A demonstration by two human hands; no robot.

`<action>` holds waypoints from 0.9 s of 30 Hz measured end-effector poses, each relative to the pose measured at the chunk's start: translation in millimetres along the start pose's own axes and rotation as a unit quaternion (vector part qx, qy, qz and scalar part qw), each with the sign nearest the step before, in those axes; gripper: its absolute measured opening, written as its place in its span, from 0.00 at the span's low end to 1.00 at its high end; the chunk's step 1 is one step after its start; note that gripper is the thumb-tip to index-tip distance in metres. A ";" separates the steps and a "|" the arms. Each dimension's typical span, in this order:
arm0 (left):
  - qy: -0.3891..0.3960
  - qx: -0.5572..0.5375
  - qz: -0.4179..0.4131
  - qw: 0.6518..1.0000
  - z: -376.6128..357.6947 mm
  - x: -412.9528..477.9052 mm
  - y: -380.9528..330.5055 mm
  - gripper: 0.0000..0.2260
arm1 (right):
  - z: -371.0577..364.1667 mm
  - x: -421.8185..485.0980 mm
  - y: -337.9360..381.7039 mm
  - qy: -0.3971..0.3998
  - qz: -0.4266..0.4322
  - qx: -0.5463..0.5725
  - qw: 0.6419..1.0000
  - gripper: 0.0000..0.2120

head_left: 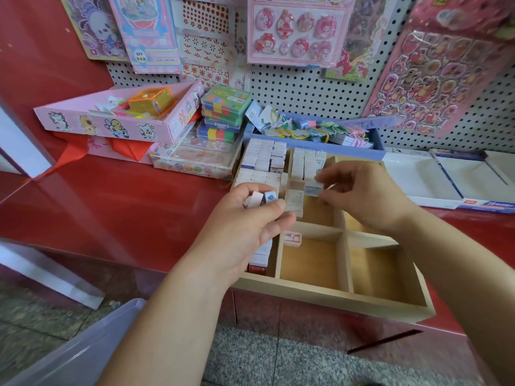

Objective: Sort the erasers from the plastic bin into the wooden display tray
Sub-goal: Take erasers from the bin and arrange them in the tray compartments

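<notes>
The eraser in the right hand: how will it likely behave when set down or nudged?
Probably light: the right hand merely pinches the eraser. Its flat-sided block shape should sit without rolling, as the rows standing in the tray suggest.

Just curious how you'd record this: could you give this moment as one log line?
left hand: holds small erasers | right hand: pinches one eraser above wooden tray | tray: far-left compartments packed, near-right one bare
</notes>
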State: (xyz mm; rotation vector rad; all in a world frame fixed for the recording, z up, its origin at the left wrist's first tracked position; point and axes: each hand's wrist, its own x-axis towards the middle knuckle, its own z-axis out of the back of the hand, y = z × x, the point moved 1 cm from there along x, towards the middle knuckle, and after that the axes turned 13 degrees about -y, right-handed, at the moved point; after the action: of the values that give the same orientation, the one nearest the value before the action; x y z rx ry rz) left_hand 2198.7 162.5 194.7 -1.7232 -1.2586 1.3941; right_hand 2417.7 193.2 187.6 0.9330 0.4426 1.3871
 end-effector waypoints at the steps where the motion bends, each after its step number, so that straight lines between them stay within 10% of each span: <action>1: -0.001 0.001 0.002 1.000 0.4 0.0 -0.1 0.10 | 0.0 2.9 -6.7 -0.004 0.012 -0.061 0.998 0.11; 11: -0.005 0.006 -0.001 1.000 0.4 2.0 1.7 0.10 | -31.3 12.5 -8.2 -0.017 0.193 -0.209 0.958 0.08; 27: -0.010 0.015 0.002 1.000 1.6 3.1 0.7 0.10 | -38.6 13.7 -6.0 -0.011 0.136 -0.251 0.958 0.03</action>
State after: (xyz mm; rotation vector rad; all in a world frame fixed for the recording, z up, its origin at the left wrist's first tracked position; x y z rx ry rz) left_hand 2197.4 164.9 192.5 -1.6965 -1.2401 1.4275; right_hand 2394.9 218.0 163.7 0.6004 -0.0678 1.6344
